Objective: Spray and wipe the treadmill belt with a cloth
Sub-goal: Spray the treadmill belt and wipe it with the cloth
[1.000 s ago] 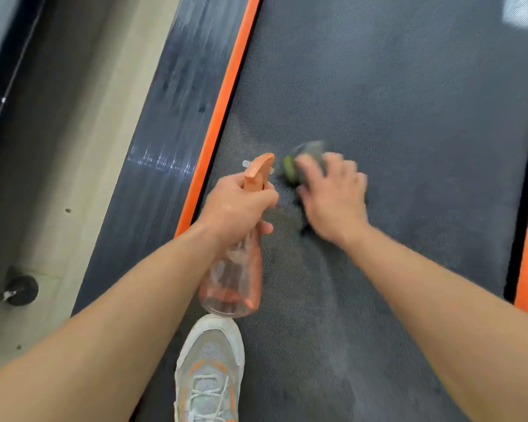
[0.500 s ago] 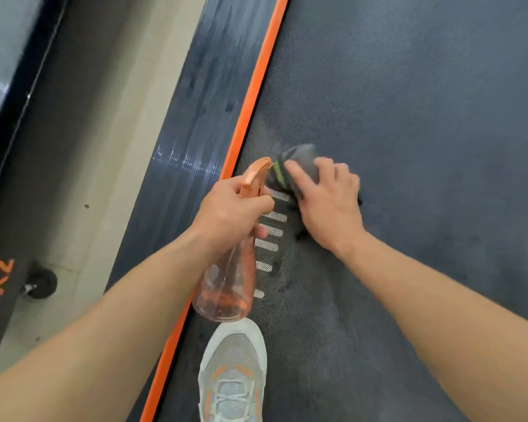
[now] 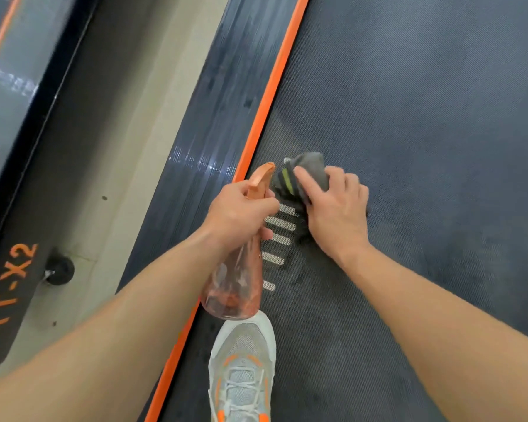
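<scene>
**Q:** Head view: what does each hand hold?

**A:** My left hand [image 3: 238, 214] is clenched round the neck of a translucent orange plastic spray bottle [image 3: 235, 287]. Its tapered body hangs below my fist, and the opaque orange trigger head sticks out above my knuckles. My right hand [image 3: 336, 214] grasps nothing. Its fingers lie extended on a bunched grey fabric cloth with a yellow-green stripe [image 3: 305, 172], pressing it flat.

**Q:** Where is the cloth?

**A:** It is on the dark grey treadmill belt with a fine woven-mesh texture [image 3: 409, 117], near the belt's left edge and just beside the bottle's trigger head. A row of short white printed bars [image 3: 279, 223] runs along the belt between my two hands.

**Q:** What borders the belt?

**A:** A narrow glossy orange strip [image 3: 272, 95] borders it. Beyond that is a dark ribbed side rail [image 3: 214, 102] showing glare.

**Q:** What else is there?

**A:** My pale grey mesh lace-up shoe with orange accents [image 3: 244, 360] stands on the belt below the bottle. Left of the rail is smooth beige flooring [image 3: 128, 132]. Past that are a black machine panel with orange "TT-X2" lettering [image 3: 9, 284] and a round black wheel [image 3: 60, 269].
</scene>
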### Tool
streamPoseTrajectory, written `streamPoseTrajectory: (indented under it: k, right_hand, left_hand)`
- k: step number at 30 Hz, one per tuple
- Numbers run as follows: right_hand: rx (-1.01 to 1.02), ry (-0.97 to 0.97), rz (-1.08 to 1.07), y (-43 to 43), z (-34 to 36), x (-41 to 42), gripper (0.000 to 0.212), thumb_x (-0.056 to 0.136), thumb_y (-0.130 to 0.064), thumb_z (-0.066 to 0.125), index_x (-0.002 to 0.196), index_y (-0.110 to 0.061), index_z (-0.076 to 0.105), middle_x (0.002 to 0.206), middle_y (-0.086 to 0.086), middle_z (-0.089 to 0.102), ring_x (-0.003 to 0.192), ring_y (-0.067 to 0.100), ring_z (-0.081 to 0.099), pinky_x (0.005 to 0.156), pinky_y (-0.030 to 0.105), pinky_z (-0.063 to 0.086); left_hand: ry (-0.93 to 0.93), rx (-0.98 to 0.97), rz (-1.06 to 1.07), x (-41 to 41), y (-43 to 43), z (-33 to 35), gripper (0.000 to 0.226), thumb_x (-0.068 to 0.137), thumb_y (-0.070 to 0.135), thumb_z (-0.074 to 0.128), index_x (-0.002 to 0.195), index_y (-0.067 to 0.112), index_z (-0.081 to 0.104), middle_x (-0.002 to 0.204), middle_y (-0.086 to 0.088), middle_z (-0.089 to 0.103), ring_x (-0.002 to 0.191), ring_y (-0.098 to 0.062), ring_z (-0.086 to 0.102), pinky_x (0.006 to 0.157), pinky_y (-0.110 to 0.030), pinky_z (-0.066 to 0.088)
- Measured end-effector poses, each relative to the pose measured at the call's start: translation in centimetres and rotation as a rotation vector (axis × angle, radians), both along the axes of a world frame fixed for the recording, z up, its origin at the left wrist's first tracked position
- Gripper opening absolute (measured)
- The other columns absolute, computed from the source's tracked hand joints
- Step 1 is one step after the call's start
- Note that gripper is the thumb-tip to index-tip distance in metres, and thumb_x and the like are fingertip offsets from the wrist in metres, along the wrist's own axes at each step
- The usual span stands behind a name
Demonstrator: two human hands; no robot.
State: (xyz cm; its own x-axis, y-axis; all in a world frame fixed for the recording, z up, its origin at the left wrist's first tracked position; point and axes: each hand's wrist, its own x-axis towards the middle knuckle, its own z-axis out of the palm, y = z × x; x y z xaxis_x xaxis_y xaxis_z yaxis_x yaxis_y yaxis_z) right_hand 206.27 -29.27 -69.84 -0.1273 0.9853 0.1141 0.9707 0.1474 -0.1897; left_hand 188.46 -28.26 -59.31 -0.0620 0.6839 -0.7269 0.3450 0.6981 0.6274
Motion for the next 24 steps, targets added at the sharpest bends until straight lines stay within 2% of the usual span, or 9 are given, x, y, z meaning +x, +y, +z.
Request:
streamPoseTrajectory:
  k: [2,3,7,16,21,24]
  right_hand:
    - [0.01,-0.001,0.104,-3.8,-0.2,1.5,0.057,0.084,-0.021,0.072,0.138,-0.033,0.057,0.121,0.011,0.054,0.099,0.034,0.048,0.081,0.046,0.037]
    - [0.005,0.005,0.07,-5.5,-0.2,2.4,0.058,0.083,-0.02,0.074,0.138,-0.032,0.058,0.122,0.012,0.054,0.1,0.035,0.048,0.081,0.046,0.038]
    - [-0.057,0.036,-0.258,-9.1,-0.1,4.2,0.063,0.081,-0.016,0.079,0.139,-0.029,0.058,0.124,0.018,0.05,0.102,0.04,0.047,0.081,0.053,0.043]
    - [-0.15,0.035,-0.247,-7.2,1.7,3.8,0.06,0.082,-0.019,0.078,0.137,-0.028,0.055,0.123,0.019,0.049,0.102,0.039,0.047,0.083,0.054,0.044]
    - [-0.22,0.061,-0.312,-5.0,2.6,3.0,0.052,0.09,-0.029,0.07,0.138,-0.028,0.052,0.125,0.017,0.048,0.105,0.038,0.046,0.088,0.054,0.042]
    - [-0.242,0.059,-0.32,-3.8,3.0,3.0,0.05,0.092,-0.033,0.067,0.139,-0.029,0.049,0.125,0.016,0.047,0.108,0.038,0.045,0.09,0.054,0.041]
  left_hand:
    - [0.002,-0.026,0.016,0.2,-0.3,0.1,0.024,0.069,0.026,0.074,0.091,0.019,0.075,0.086,0.003,0.07,0.056,-0.018,0.07,0.087,-0.057,0.062]
    - [0.002,-0.039,0.015,0.4,-0.4,0.2,0.02,0.073,0.024,0.075,0.092,0.017,0.075,0.088,0.002,0.07,0.054,-0.018,0.07,0.089,-0.055,0.062]
    - [0.025,-0.059,0.032,0.8,-0.6,0.5,0.018,0.081,0.017,0.074,0.098,0.012,0.074,0.091,0.004,0.069,0.051,-0.018,0.069,0.089,-0.05,0.061]
    - [0.057,-0.066,0.038,1.4,-0.3,1.9,0.023,0.082,0.016,0.072,0.105,0.01,0.072,0.093,0.004,0.068,0.053,-0.017,0.07,0.095,-0.047,0.06]
    - [0.045,-0.095,-0.017,1.9,-0.4,3.0,0.026,0.085,0.017,0.071,0.11,0.011,0.071,0.1,0.004,0.069,0.052,-0.014,0.069,0.092,-0.04,0.059]
    - [0.041,-0.092,-0.042,2.3,-0.3,3.2,0.027,0.085,0.017,0.07,0.112,0.011,0.07,0.098,0.004,0.068,0.053,-0.012,0.07,0.093,-0.04,0.059]
